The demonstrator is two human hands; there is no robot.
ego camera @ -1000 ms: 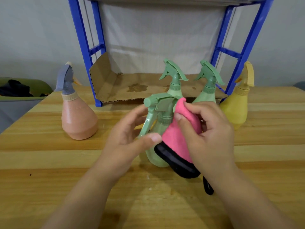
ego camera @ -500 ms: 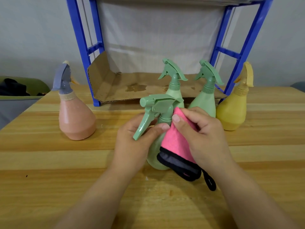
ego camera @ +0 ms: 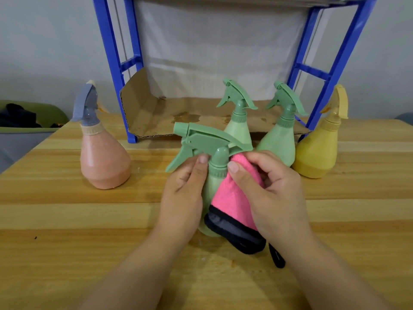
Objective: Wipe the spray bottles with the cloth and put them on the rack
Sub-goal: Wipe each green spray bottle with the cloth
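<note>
Where a pale wooden table [ego camera: 67, 220] meets a grey wall, a blue metal rack [ego camera: 111, 63] stands at the far edge, and every place below is given from that rack. Its bottom shelf is lined with a stained sheet of brown cardboard [ego camera: 152, 117] whose left end is folded upward. To the left of the rack, on the table, stands a peach spray bottle [ego camera: 105, 162] with a grey trigger head, upright and well apart from the others. Just right of the rack's right front leg stands a yellow spray bottle [ego camera: 317, 153], also upright. On the cardboard, at the rack's front right, two green spray bottles stand side by side, the left one [ego camera: 238, 128] and the right one [ego camera: 279, 139], nozzles pointing left. In front of the rack, near the middle of the table, a third green spray bottle [ego camera: 205, 137] is held with its nozzle pointing left; whether its base touches the table cannot be told. The left hand [ego camera: 183, 193] grips it, fingers curled round the body and the thumb tip against the neck under the trigger. The right hand [ego camera: 277, 193] pinches a pink cloth [ego camera: 232, 198] with a black edge, pressing it against the right side of that bottle's neck and body, thumb in front and curled fingers behind.
</note>
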